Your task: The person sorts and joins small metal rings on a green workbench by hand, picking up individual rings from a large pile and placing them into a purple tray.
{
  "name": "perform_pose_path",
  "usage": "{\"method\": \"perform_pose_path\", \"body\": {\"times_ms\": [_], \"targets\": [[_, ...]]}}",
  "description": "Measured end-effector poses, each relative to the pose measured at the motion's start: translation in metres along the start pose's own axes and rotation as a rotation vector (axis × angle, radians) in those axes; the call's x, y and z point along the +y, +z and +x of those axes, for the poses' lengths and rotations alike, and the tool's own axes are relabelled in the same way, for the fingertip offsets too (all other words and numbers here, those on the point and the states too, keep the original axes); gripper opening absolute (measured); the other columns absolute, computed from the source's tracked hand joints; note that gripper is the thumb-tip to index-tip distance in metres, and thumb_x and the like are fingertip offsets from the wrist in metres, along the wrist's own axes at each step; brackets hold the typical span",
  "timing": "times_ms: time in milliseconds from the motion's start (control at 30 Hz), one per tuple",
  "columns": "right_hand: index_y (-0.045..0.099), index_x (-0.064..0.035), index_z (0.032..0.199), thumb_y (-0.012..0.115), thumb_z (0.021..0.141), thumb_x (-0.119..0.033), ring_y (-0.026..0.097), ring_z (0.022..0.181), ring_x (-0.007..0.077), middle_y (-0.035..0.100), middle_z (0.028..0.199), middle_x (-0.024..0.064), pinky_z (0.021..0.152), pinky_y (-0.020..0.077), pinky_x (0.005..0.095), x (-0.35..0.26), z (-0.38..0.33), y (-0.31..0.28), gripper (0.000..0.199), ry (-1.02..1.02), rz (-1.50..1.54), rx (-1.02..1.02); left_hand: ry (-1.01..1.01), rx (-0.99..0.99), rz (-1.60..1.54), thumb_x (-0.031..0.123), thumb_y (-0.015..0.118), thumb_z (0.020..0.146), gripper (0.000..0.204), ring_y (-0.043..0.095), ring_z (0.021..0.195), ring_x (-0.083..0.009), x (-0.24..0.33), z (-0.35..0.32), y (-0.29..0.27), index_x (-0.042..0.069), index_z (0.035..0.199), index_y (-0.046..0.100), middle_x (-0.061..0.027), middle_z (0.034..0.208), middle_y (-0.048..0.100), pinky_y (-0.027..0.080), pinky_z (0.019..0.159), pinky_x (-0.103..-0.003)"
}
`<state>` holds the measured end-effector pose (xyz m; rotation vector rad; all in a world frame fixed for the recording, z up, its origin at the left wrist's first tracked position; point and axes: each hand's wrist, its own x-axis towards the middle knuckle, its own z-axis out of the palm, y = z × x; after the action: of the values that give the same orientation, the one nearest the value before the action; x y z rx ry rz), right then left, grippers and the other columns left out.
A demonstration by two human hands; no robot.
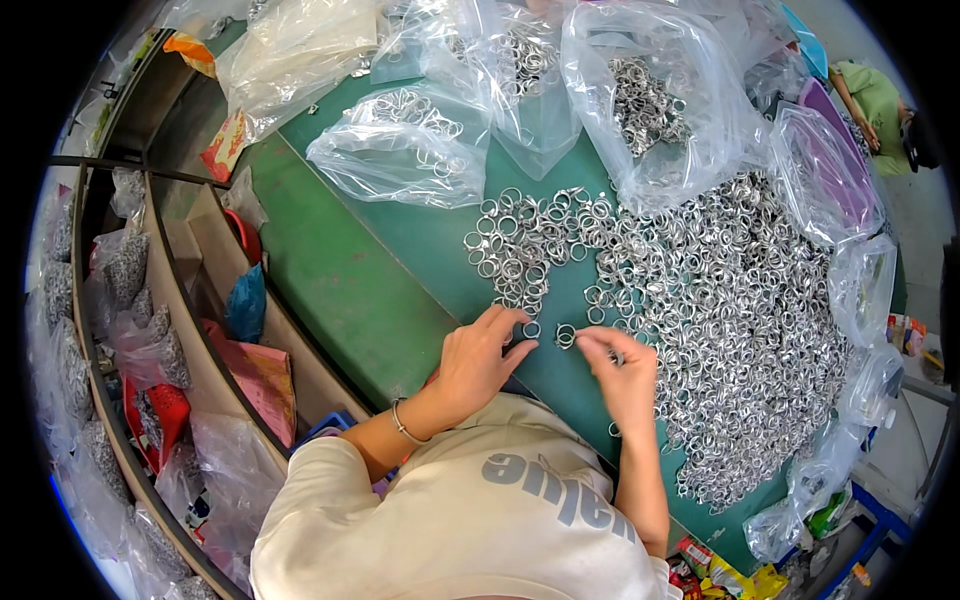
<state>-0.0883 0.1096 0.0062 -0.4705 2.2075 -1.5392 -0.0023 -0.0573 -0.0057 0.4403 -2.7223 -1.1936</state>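
Silvery metal rings lie on the green tabletop in front of me. My left hand [482, 362] is curved, its thumb and index finger apart. One metal ring [531, 329] sits right at those fingertips, at the near end of a smaller group of rings [515, 250]; whether they touch it I cannot tell. A short way to the right, my right hand [622, 375] pinches another metal ring [566, 337] between thumb and fingers. Part of a small metal piece shows among that hand's curled fingers. Beyond my right hand spreads a large heap of rings [740, 330].
Clear plastic bags [410, 150] with metal parts line the table's far side, one large open bag [650, 100] among them. A purple bin [835, 160] stands at the far right, near another person [875, 110]. Shelving [200, 300] with filled bags runs along the left.
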Motion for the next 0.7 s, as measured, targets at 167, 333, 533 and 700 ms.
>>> {"method": "perform_pose_path", "body": {"times_ms": [167,333,533,700], "targets": [[0.065,-0.0033,0.083,0.072,0.076,-0.006,0.06,0.054,0.0216,0.063,0.072,0.0092,0.048,0.0459,0.0298,0.002,-0.01,0.016,0.01,-0.332,-0.697,0.03,-0.013,-0.034,0.021,0.016,0.073,0.075,0.027,0.061,0.063,-0.0237,0.0,0.0,0.0,0.011,0.098,0.059,-0.0053,0.079,0.057,0.046,0.051,-0.035],[0.064,-0.0083,0.087,0.072,0.076,-0.013,0.061,0.054,0.0238,0.06,0.07,0.0076,0.044,0.0452,0.0338,0.009,-0.007,0.01,0.014,-0.274,-0.419,0.147,-0.001,-0.028,0.009,0.016,0.074,0.075,0.027,0.062,0.063,-0.0229,0.001,0.001,-0.002,0.01,0.097,0.059,-0.005,0.079,0.057,0.046,0.051,-0.035],[0.066,-0.0076,0.09,0.072,0.077,-0.009,0.059,0.052,0.0224,0.06,0.068,0.0071,0.046,0.0451,0.0332,0.012,-0.008,0.013,0.014,-0.381,-0.667,0.104,0.018,-0.002,0.014,0.016,0.075,0.073,0.028,0.058,0.059,-0.0206,0.0,0.001,0.001,0.01,0.097,0.061,-0.0041,0.076,0.055,0.045,0.05,-0.033],[0.063,-0.0027,0.088,0.066,0.083,-0.006,0.055,0.047,0.0155,0.06,0.066,0.0063,0.042,0.0402,0.0285,0.012,-0.003,0.003,0.007,-0.42,-0.232,0.268,0.023,0.02,-0.105,0.012,0.076,0.073,0.029,0.055,0.06,-0.0194,0.001,-0.001,0.0,0.008,0.097,0.061,-0.0053,0.075,0.054,0.045,0.052,-0.031]]}}
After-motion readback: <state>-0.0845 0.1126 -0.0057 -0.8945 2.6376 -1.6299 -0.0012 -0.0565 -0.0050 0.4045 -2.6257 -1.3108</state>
